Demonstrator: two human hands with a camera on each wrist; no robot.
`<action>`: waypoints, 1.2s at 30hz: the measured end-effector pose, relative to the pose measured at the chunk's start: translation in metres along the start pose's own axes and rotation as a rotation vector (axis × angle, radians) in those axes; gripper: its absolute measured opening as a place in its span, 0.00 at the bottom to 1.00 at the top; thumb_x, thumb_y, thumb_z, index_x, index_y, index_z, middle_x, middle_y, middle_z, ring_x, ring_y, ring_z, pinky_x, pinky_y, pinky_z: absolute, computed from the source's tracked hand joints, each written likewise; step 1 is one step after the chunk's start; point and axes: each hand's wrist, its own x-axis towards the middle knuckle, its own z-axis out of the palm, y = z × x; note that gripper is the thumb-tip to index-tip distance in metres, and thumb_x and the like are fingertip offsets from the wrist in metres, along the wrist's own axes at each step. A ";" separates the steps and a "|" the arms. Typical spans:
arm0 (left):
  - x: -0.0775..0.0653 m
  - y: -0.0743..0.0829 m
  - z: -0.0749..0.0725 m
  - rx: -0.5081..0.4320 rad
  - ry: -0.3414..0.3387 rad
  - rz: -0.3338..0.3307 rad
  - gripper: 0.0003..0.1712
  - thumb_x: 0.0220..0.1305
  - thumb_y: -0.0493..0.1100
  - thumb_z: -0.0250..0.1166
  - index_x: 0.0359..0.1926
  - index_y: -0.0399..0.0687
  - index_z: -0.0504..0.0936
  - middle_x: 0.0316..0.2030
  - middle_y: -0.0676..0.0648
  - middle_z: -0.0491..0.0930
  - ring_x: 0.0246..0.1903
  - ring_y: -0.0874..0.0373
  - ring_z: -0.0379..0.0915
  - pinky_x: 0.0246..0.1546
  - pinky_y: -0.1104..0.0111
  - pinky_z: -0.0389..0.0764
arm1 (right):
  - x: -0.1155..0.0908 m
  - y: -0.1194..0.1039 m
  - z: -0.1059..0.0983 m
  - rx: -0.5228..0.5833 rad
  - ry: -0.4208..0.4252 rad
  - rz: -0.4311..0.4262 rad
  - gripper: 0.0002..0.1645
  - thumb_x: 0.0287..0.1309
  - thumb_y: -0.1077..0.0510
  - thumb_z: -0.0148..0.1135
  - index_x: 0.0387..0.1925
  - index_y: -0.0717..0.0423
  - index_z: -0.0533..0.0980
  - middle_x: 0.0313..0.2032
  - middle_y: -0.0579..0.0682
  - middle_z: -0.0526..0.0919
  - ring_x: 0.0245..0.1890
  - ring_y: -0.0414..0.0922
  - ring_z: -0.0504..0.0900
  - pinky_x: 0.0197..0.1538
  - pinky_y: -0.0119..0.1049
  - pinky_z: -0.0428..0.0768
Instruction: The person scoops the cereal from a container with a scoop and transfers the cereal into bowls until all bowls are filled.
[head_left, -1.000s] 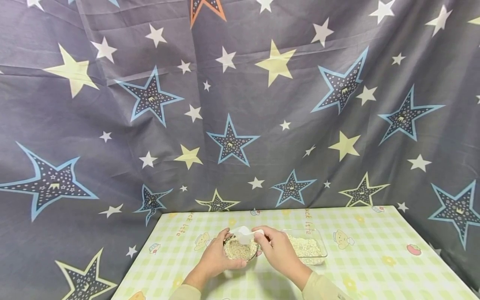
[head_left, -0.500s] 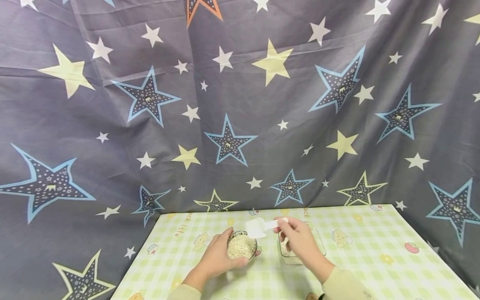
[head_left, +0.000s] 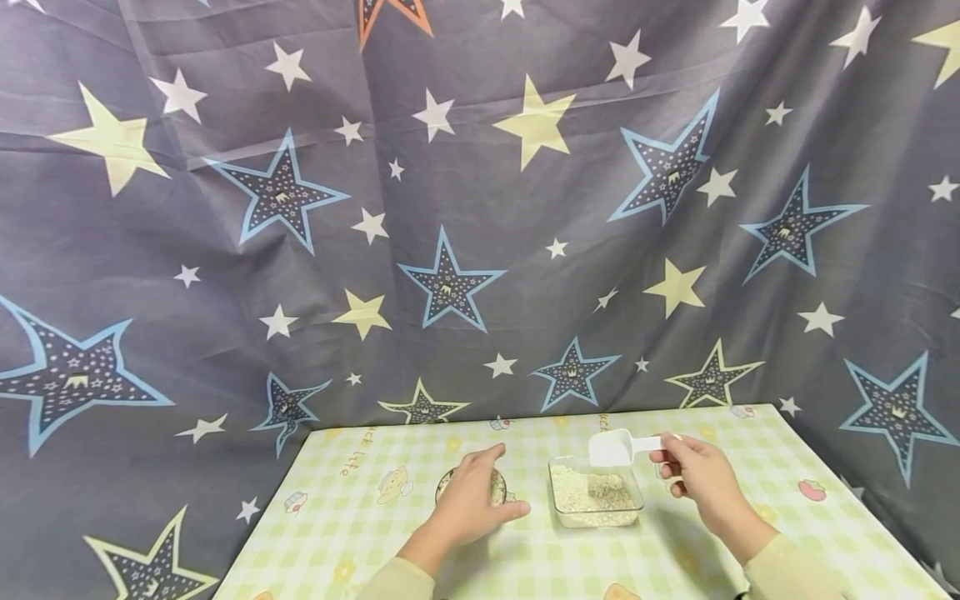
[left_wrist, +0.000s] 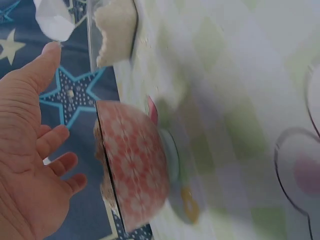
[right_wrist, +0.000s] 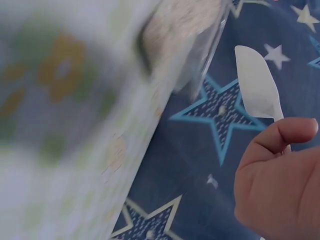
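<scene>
My right hand (head_left: 705, 479) pinches the handle of a white scoop (head_left: 611, 448) between thumb and fingers. The scoop hangs over the back of a clear rectangular container (head_left: 597, 520) holding pale flakes, which look like oats. Over the round bowl (head_left: 498, 487), my left hand (head_left: 467, 504) hovers with its thumb and fingers spread, covering much of it in the head view. In the left wrist view, the bowl (left_wrist: 135, 165) shows a pink flowered outside and flakes heaped at its rim, and the hand (left_wrist: 30, 135) is apart from it.
A green-and-white checked cloth (head_left: 360, 533) with printed figures covers the table. Behind the table hangs a dark curtain (head_left: 480, 208) patterned with stars. The container stands to the right of the bowl, with a gap between them.
The scoop went from tilted over the bowl to above the container, moving right with my right hand. My left hand let go of the bowl's side and rose over it.
</scene>
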 end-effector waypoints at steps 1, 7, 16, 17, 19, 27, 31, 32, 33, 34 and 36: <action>0.001 0.002 0.001 -0.001 -0.004 0.003 0.60 0.61 0.72 0.73 0.82 0.47 0.62 0.78 0.42 0.69 0.78 0.40 0.63 0.76 0.38 0.70 | 0.000 0.002 -0.004 -0.015 0.003 0.005 0.23 0.84 0.50 0.51 0.61 0.65 0.76 0.29 0.35 0.85 0.27 0.33 0.76 0.26 0.27 0.78; 0.009 0.017 0.013 0.002 -0.014 0.009 0.57 0.62 0.68 0.75 0.82 0.49 0.63 0.77 0.43 0.70 0.78 0.41 0.63 0.76 0.40 0.71 | 0.002 0.011 -0.014 -0.091 0.004 0.005 0.24 0.84 0.49 0.51 0.61 0.67 0.76 0.30 0.36 0.86 0.27 0.34 0.77 0.26 0.29 0.78; 0.019 0.039 0.038 0.061 -0.048 0.008 0.55 0.61 0.63 0.78 0.80 0.46 0.66 0.76 0.45 0.73 0.77 0.42 0.65 0.78 0.43 0.70 | 0.004 0.024 0.006 -0.269 0.033 -0.076 0.23 0.81 0.51 0.55 0.56 0.68 0.81 0.30 0.43 0.86 0.26 0.39 0.79 0.23 0.33 0.78; 0.020 0.040 0.040 0.066 -0.054 0.000 0.55 0.61 0.63 0.78 0.81 0.46 0.65 0.76 0.45 0.73 0.78 0.42 0.64 0.78 0.43 0.70 | 0.004 0.024 0.008 -0.281 0.033 -0.086 0.22 0.81 0.51 0.55 0.54 0.67 0.82 0.31 0.43 0.86 0.26 0.40 0.79 0.22 0.33 0.77; 0.021 0.042 0.043 0.065 -0.071 -0.018 0.55 0.62 0.62 0.77 0.81 0.46 0.64 0.76 0.44 0.73 0.78 0.41 0.63 0.78 0.42 0.70 | 0.004 0.025 0.012 -0.292 0.027 -0.097 0.21 0.80 0.52 0.56 0.54 0.66 0.83 0.31 0.44 0.86 0.25 0.40 0.79 0.21 0.33 0.76; 0.025 0.046 0.049 0.080 -0.094 -0.051 0.53 0.64 0.61 0.76 0.82 0.48 0.64 0.76 0.45 0.73 0.78 0.42 0.64 0.78 0.43 0.70 | 0.005 0.028 0.021 -0.239 -0.019 -0.046 0.24 0.82 0.53 0.53 0.63 0.68 0.78 0.34 0.45 0.88 0.26 0.41 0.83 0.20 0.32 0.74; 0.026 0.048 0.049 0.093 -0.092 -0.049 0.53 0.63 0.61 0.76 0.81 0.47 0.64 0.76 0.46 0.74 0.78 0.44 0.65 0.78 0.45 0.70 | 0.006 0.030 0.023 -0.205 -0.034 -0.019 0.24 0.82 0.53 0.52 0.62 0.70 0.77 0.34 0.45 0.88 0.26 0.41 0.85 0.21 0.32 0.75; 0.027 0.048 0.049 0.096 -0.092 -0.049 0.53 0.63 0.61 0.76 0.81 0.47 0.64 0.76 0.46 0.74 0.78 0.44 0.65 0.78 0.45 0.70 | 0.005 0.030 0.024 -0.192 -0.032 -0.011 0.23 0.82 0.53 0.52 0.61 0.70 0.78 0.33 0.44 0.88 0.25 0.41 0.85 0.21 0.32 0.75; 0.027 0.048 0.049 0.099 -0.092 -0.047 0.54 0.63 0.61 0.76 0.82 0.47 0.64 0.75 0.46 0.74 0.78 0.44 0.65 0.78 0.46 0.70 | 0.005 0.030 0.024 -0.181 -0.034 -0.002 0.23 0.82 0.54 0.52 0.60 0.70 0.78 0.33 0.44 0.88 0.25 0.40 0.85 0.21 0.32 0.75; 0.027 0.048 0.049 0.100 -0.092 -0.046 0.54 0.63 0.61 0.76 0.82 0.47 0.63 0.75 0.46 0.74 0.77 0.45 0.66 0.78 0.46 0.70 | 0.005 0.031 0.024 -0.173 -0.037 0.003 0.23 0.82 0.54 0.52 0.60 0.70 0.78 0.33 0.45 0.88 0.25 0.40 0.85 0.21 0.32 0.75; 0.027 0.048 0.050 0.100 -0.089 -0.039 0.54 0.63 0.61 0.77 0.81 0.46 0.63 0.74 0.46 0.75 0.76 0.45 0.67 0.78 0.47 0.71 | 0.005 0.032 0.025 -0.158 -0.049 0.013 0.23 0.83 0.54 0.50 0.60 0.71 0.77 0.34 0.45 0.88 0.25 0.40 0.84 0.21 0.31 0.75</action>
